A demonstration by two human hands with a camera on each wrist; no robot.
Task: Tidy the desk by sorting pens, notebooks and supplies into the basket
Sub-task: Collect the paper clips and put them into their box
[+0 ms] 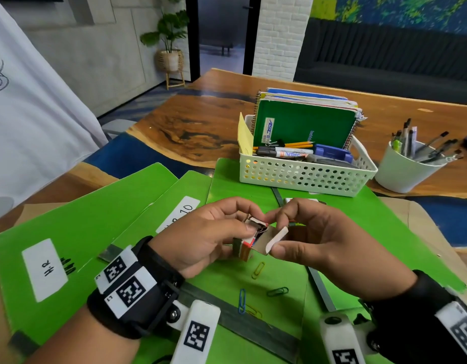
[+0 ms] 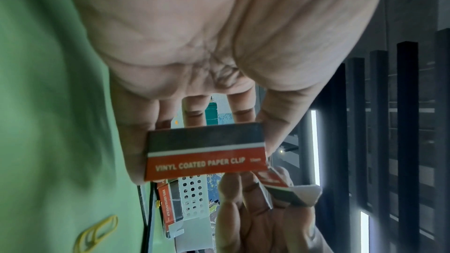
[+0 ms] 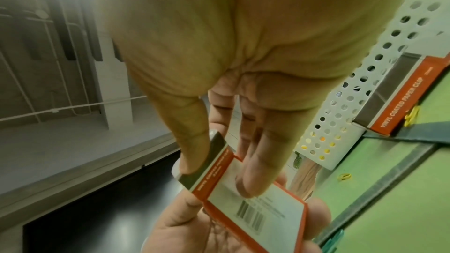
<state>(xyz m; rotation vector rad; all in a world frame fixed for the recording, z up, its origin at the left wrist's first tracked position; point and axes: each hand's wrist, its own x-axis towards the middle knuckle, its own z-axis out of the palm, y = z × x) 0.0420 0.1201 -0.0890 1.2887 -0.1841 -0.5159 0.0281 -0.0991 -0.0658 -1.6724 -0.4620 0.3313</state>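
Observation:
A small red, grey and white paper clip box (image 1: 246,245) is held over the green folders, its end flap (image 1: 275,239) folded open. My left hand (image 1: 249,219) grips the box body (image 2: 204,153) between thumb and fingers. My right hand (image 1: 275,232) pinches the box at its open end, thumb on the grey edge (image 3: 209,153) and fingers on the barcode face (image 3: 263,205). Loose paper clips lie below: yellow (image 1: 258,270), blue (image 1: 242,300), green (image 1: 278,291). The white perforated basket (image 1: 305,177) stands beyond, holding notebooks, markers and pencils.
A second paper clip box (image 3: 401,99) lies on the folder against the basket's front wall. A white cup of pens (image 1: 403,174) stands to the right of the basket. Several green folders (image 1: 77,232) cover the near desk. A person in white stands at the left.

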